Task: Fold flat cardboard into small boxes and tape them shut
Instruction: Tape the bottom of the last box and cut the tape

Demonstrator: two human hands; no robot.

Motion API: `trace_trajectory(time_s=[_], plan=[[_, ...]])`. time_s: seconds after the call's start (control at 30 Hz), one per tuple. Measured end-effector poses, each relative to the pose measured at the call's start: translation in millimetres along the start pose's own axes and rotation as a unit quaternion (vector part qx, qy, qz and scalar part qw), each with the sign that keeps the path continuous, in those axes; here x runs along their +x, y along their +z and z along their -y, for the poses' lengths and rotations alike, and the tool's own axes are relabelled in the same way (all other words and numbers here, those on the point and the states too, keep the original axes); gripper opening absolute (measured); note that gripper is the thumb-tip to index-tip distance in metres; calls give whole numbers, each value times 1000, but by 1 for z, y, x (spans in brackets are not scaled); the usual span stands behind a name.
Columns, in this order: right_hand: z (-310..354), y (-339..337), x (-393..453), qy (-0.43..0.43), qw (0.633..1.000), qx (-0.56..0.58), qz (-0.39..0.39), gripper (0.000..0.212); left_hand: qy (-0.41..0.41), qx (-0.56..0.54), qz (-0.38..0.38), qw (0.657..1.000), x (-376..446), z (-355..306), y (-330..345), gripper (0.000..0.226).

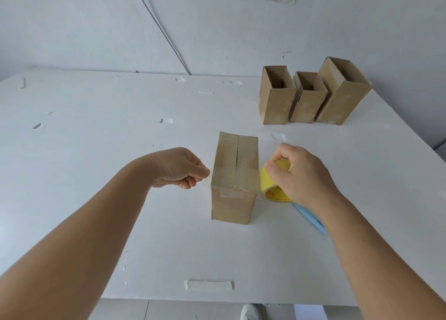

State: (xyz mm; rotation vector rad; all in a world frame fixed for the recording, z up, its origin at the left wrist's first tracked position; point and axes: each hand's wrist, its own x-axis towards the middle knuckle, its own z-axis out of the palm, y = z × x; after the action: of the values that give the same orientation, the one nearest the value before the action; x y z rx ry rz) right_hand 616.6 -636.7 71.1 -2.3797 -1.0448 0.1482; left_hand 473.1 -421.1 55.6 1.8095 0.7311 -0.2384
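A small cardboard box (235,177) stands upright on the white table (120,175), its top flaps closed and crossed by a band of clear tape near the front edge. My right hand (304,175) grips a yellow tape roll (271,187) against the box's right side. My left hand (181,166) hovers just left of the box with its fingers pinched together, apparently on the free end of the tape, which is hard to make out.
Three open-topped cardboard boxes (311,95) stand in a row at the back right. A light blue tool (311,219) lies under my right wrist. A strip of old tape (209,284) sticks near the table's front edge. A shoe (251,312) shows below.
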Motion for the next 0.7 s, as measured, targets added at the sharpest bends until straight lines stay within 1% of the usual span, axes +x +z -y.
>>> trace_trajectory(time_s=[0.07,0.23,0.3,0.37,0.43,0.47,0.53,0.57,0.63,0.7], plan=[[-4,8,-3,12,1000,8,0,16,1,-17,21,1000,3,7,2,18],[-11,17,-7,28,999,37,-19,17,13,-110,65,992,12,21,12,26],[-11,19,-7,32,999,35,-27,17,17,-149,63,987,11,24,17,23],[-11,21,-7,33,999,25,-33,16,2,-190,50,981,10,29,24,22],[-10,22,-7,35,999,21,-35,16,-17,-245,38,969,8,36,31,32],[-10,23,-7,38,998,22,-36,17,-18,-271,28,962,8,39,34,34],[-10,23,-7,45,998,21,-40,17,-11,-292,-6,956,7,39,41,25],[-10,23,-6,46,998,18,-42,17,-4,-281,-39,959,7,38,45,19],[-8,23,-6,43,998,13,-46,18,17,-237,-150,960,6,36,56,13],[-7,23,-6,45,998,13,-51,18,63,-171,-278,943,-1,35,69,10]])
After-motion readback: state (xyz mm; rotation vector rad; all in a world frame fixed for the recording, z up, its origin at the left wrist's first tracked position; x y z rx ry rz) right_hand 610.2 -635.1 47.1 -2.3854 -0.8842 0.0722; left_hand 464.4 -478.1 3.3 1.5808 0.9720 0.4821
